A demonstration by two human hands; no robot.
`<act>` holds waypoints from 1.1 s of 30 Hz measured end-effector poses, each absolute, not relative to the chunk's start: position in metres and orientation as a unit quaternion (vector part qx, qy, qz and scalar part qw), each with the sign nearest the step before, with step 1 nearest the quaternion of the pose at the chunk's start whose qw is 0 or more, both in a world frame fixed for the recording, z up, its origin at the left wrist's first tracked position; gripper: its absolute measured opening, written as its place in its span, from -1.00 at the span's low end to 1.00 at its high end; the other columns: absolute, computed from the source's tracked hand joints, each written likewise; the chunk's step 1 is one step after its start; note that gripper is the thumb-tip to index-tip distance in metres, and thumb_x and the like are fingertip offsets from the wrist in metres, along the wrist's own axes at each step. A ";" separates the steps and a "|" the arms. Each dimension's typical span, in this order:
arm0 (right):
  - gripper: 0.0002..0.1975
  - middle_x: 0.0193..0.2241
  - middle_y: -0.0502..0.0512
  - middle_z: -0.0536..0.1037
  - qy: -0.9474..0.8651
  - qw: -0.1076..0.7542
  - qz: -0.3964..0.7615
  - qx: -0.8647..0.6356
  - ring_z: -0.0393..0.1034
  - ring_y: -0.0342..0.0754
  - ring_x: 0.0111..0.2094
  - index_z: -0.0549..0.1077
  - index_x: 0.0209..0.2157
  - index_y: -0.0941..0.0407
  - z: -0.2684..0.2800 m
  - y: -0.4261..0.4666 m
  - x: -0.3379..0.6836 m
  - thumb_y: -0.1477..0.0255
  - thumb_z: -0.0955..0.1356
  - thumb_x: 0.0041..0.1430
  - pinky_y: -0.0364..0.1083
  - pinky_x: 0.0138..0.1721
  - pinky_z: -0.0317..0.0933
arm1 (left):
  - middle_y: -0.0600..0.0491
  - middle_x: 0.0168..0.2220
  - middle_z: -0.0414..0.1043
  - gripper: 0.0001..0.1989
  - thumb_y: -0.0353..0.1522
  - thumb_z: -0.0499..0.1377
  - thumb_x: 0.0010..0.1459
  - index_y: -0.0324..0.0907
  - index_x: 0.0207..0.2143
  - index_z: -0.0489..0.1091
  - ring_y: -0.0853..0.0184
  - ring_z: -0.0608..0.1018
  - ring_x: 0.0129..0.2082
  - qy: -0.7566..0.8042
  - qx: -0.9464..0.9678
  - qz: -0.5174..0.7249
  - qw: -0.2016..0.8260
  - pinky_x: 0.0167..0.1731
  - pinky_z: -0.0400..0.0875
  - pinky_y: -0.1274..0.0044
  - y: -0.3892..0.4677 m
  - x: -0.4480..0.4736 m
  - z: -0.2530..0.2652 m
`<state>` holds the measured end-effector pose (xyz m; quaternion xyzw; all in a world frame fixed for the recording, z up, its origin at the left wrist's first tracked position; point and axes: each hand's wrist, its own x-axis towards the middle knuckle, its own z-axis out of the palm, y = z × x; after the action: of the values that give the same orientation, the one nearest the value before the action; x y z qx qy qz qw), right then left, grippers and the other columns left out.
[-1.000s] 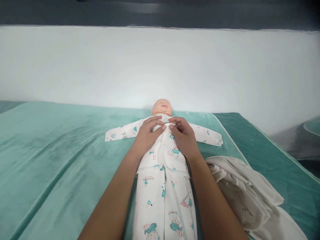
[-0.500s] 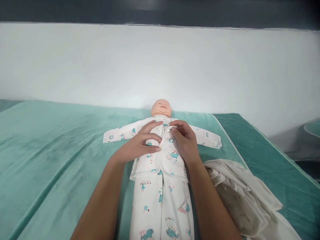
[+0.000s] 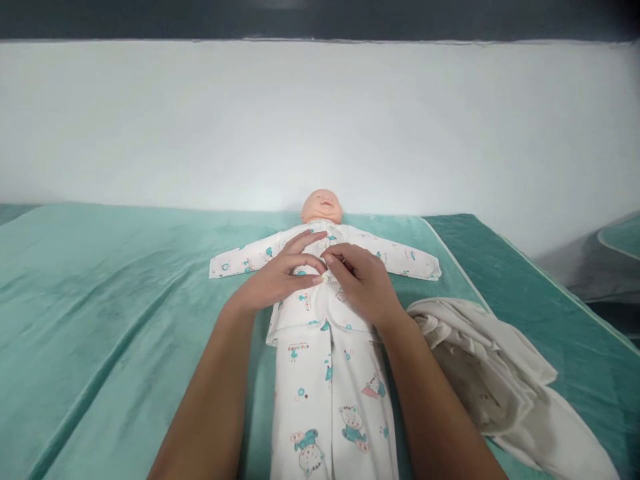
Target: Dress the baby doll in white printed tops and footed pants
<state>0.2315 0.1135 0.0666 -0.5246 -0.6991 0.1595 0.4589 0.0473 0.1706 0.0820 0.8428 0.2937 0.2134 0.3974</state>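
Note:
A baby doll point(image 3: 321, 206) lies on its back, its sleeves stretched out to both sides. It wears a white printed jacket point(image 3: 300, 313) and matching trousers point(image 3: 310, 373). On the left half of the chest rests my left hand point(image 3: 280, 275), its thumb and forefinger closing on the front edge beside a small button point(image 3: 326, 277). My right hand point(image 3: 363, 277) pinches the jacket's other front edge at the middle, its fingertips almost meeting the left ones. The cloth between the fingertips is partly hidden. Another button point(image 3: 323, 245) shows higher, near the collar.
A green blanket point(image 3: 125, 300) covers the surface under the doll. To the right lies a crumpled heap of off-white cloth point(image 3: 490, 373), close to my right forearm. Behind the doll's head rises a white wall point(image 3: 320, 120) with a dark band above.
My right hand has moved left with the jacket's edge, bringing it to the middle beside my left fingers. The left thumb and forefinger have drawn closer together. The view has shifted slightly.

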 end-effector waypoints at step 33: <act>-0.87 -0.51 -0.08 0.36 -0.588 0.547 0.365 -0.471 0.10 -0.18 -0.51 0.51 -0.33 0.07 0.063 0.115 0.238 0.34 0.34 0.19 -0.14 -0.46 0.01 | 0.14 0.35 0.09 -0.73 -0.14 0.11 0.23 -0.11 -0.41 0.37 0.12 0.06 0.38 0.327 0.826 0.265 0.374 0.28 0.08 0.17 0.168 0.061 0.081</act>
<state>0.2382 0.1151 0.0628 -0.4705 -0.5884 0.3648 0.5471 0.0606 0.1675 0.0806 0.8262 0.3273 0.2654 0.3740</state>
